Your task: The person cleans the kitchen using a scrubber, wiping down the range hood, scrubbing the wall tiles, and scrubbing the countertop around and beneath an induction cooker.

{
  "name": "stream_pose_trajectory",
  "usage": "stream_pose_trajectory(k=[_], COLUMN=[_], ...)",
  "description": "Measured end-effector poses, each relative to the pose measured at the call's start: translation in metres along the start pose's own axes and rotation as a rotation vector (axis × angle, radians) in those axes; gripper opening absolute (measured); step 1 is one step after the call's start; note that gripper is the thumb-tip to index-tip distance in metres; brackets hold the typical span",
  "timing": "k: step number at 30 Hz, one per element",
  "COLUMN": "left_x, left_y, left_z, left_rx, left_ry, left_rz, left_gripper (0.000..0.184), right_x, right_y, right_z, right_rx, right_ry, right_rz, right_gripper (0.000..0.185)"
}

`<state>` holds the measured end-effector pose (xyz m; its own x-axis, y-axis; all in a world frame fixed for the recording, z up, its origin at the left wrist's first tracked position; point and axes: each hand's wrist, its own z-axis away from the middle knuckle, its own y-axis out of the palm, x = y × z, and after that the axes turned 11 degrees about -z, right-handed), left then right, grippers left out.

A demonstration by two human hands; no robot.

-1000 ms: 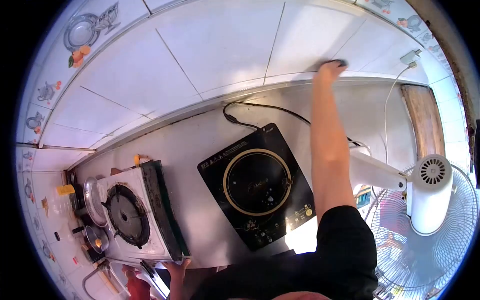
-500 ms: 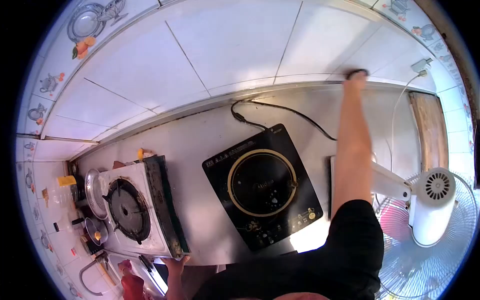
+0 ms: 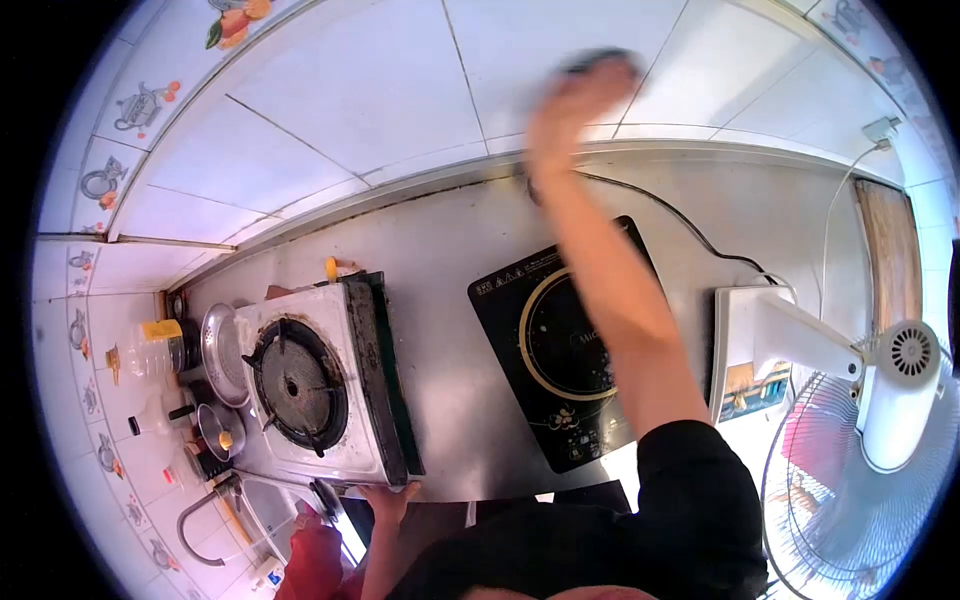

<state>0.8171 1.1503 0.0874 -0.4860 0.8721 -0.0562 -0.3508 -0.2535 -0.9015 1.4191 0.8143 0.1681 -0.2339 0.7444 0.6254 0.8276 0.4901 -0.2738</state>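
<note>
Nearest you, your left hand point(image 3: 388, 498) rests at the front edge of the stove point(image 3: 345, 458), its fingers against the edge; you can't tell from this angle whether they close on it. A red sleeve point(image 3: 315, 562) is just left of that hand, by the sink point(image 3: 262, 508). The stove stands on the steel counter point(image 3: 450, 380), with a metal plate point(image 3: 222, 362) and a small pot point(image 3: 212, 432) along its left side.

To the right of the stove, and apart from it, lies the black cooktop point(image 3: 560, 345). Your right forearm passes over it, hiding part of its gold ring. Farther right is the white fan point(image 3: 885, 410), its base on the counter.

Behind the cooktop, a black cord point(image 3: 685, 218) runs across the counter toward the fan base. Farthest out, your right hand point(image 3: 580, 95) is up at the tiled wall point(image 3: 370, 100), above the counter's back ledge. It has hold of a dark thing point(image 3: 600, 58), which is against the tiles; blur hides how tightly your fingers close around it.
</note>
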Motion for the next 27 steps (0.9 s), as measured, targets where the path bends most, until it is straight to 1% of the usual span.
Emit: stream_pose_trajectory(k=[1, 3, 4, 5, 6, 7, 8, 9, 10, 11, 12, 15, 16, 17, 18, 19, 20, 21, 22, 23, 25, 26, 27], left_x=[0.003, 0.007, 0.009, 0.011, 0.010, 0.008, 0.018, 0.012, 0.002, -0.008, -0.009, -0.007, -0.007, -0.008, -0.006, -0.005, -0.004, -0.005, -0.007, -0.007, -0.005, -0.015, -0.020], left_y=[0.006, 0.008, 0.007, 0.005, 0.005, 0.013, 0.022, 0.019, 0.004, -0.002, 0.001, -0.004, -0.002, 0.001, 0.002, 0.003, 0.003, 0.003, 0.002, 0.000, 0.001, -0.006, -0.015], left_z=[-0.002, 0.000, -0.003, -0.003, -0.001, -0.002, -0.002, 0.002, 0.002, -0.001, 0.000, 0.000, 0.001, 0.001, 0.003, 0.003, 0.001, 0.001, 0.002, 0.000, 0.002, 0.001, 0.000], left_rx=[-0.036, -0.075, -0.101, -0.110, -0.117, -0.128, -0.165, -0.151, -0.149, -0.157, -0.217, -0.036, -0.124, -0.098, -0.063, -0.033, -0.049, -0.063, -0.071, 0.015, -0.014, -0.009, -0.011], left_ry=[-0.003, 0.079, 0.120, 0.114, 0.106, 0.097, 0.203, 0.177, 0.148, 0.112, 0.097, 0.054, 0.057, 0.029, -0.001, -0.033, -0.020, -0.009, 0.001, 0.006, 0.010, -0.006, -0.022], left_rz=[-0.005, -0.003, -0.005, -0.027, -0.047, -0.052, -0.185, -0.117, -0.056, 0.007, 0.049, -0.034, -0.018, -0.030, -0.042, -0.053, -0.063, -0.070, -0.077, -0.100, -0.058, 0.007, 0.064], left_gripper=[0.122, 0.120, 0.119, 0.119, 0.119, 0.118, 0.118, 0.118, 0.117, 0.116, 0.116, 0.119, 0.120, 0.119, 0.118, 0.118, 0.117, 0.117, 0.117, 0.118, 0.115, 0.114, 0.113], right_x=[0.045, 0.060, 0.028, -0.002, -0.029, -0.040, -0.045, -0.047, -0.012, 0.007, 0.027, 0.015, 0.010, -0.020, -0.076, -0.118, -0.140, -0.158, -0.147, -0.125, -0.037, 0.000, 0.023], right_y=[0.009, -0.007, -0.002, -0.008, -0.008, -0.017, -0.028, -0.037, -0.013, -0.002, 0.009, -0.016, -0.025, -0.051, -0.066, -0.087, -0.113, -0.117, -0.099, -0.079, -0.040, -0.020, -0.007], right_z=[0.022, 0.024, 0.005, -0.021, -0.038, -0.051, -0.071, -0.082, -0.058, -0.043, -0.028, -0.008, -0.007, -0.023, -0.035, -0.047, -0.066, -0.075, -0.078, -0.076, -0.042, -0.021, -0.008], right_rx=[-0.035, 0.230, 0.109, 0.157, -0.106, -0.113, -0.115, -0.119, -0.155, -0.096, -0.027, 0.487, 0.657, 0.801, 0.826, 0.788, 0.897, 0.985, 0.940, 0.900, 0.997, 0.958, 0.910], right_ry=[0.005, -0.313, -0.471, -0.246, -0.084, 0.023, 0.119, 0.210, 0.011, -0.179, -0.368, -0.861, -1.027, -1.009, -1.047, -1.111, -1.226, -1.214, -1.339, -1.456, -1.458, -1.479, -1.494], right_rz=[-0.547, -0.141, -0.055, -0.170, -0.990, -0.760, -0.526, -0.285, -0.402, -0.420, -0.448, -0.143, -0.028, 0.206, 0.260, 0.265, 0.580, 0.559, 0.446, 0.328, 0.008, -0.025, -0.061], right_gripper=[0.042, 0.047, 0.044, 0.051, 0.049, 0.047, 0.046, 0.045, 0.047, 0.049, 0.052, 0.059, 0.062, 0.065, 0.064, 0.063, 0.061, 0.059, 0.058, 0.057, 0.054, 0.054, 0.054])
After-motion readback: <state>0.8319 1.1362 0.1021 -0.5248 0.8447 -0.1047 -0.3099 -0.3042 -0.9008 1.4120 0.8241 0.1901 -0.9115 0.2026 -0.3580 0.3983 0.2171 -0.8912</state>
